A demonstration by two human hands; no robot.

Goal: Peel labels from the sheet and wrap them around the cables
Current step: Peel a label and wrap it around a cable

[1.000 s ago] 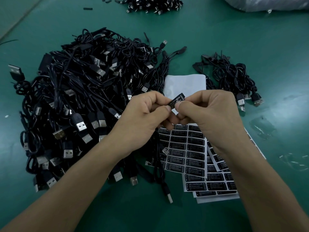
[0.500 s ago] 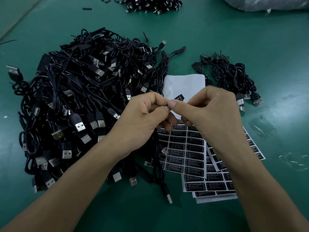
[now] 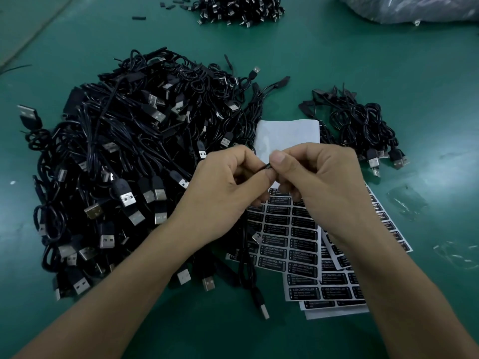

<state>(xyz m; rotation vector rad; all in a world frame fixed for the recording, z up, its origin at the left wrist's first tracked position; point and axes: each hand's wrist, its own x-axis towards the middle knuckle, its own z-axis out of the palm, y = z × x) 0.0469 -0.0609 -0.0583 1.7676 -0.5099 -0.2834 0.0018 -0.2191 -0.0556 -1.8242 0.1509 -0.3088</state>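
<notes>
**Both hands pinched on one cable above the label sheets**

My left hand (image 3: pixel 225 195) and right hand (image 3: pixel 326 187) meet thumb to thumb in the middle of the green table (image 3: pixel 388 73), fingers curled. Between the thumb tips I pinch a USB cable (image 3: pixel 267 167); only a short dark sliver of it shows there. Whether a label lies round it I cannot tell, as my right thumb covers that spot. The cable drops from under my left hand toward me, and its plug lies on the table.

Just beneath my hands lie the label sheets (image 3: pixel 293 244), overlapping, and beyond my fingers a blank backing sheet (image 3: pixel 287 133). A big pile of USB cables (image 3: pixel 124 164) lies to the left, a small bundle of cables (image 3: pixel 363 125) to the right.
</notes>
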